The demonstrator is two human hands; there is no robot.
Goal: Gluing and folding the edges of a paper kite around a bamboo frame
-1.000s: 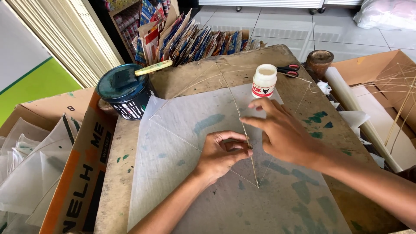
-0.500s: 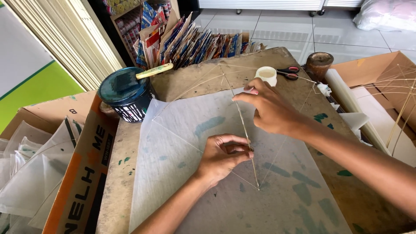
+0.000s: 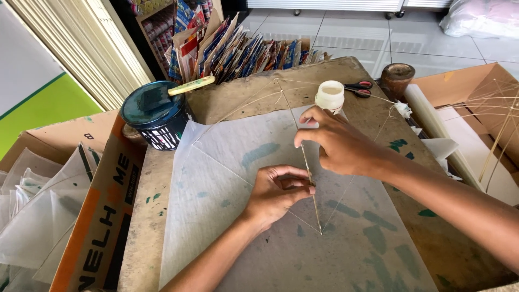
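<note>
I see a worn brown worktable [image 3: 254, 100] smeared with green paint. Under both my hands lies a translucent paper sheet [image 3: 227, 162] with a thin stick frame [image 3: 311, 184]. Beyond my right hand stand a white bottle [image 3: 330, 96], red-handled scissors [image 3: 359, 86] and a dark wooden cup [image 3: 397, 78].

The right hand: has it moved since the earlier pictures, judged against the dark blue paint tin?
Yes. The right hand moved up the thin stick, away from the person; the tin stayed.

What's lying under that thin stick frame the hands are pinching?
A sheet of translucent white paper lies under the stick frame, on the paint-stained board. The right hand and left hand cover part of it.
</note>
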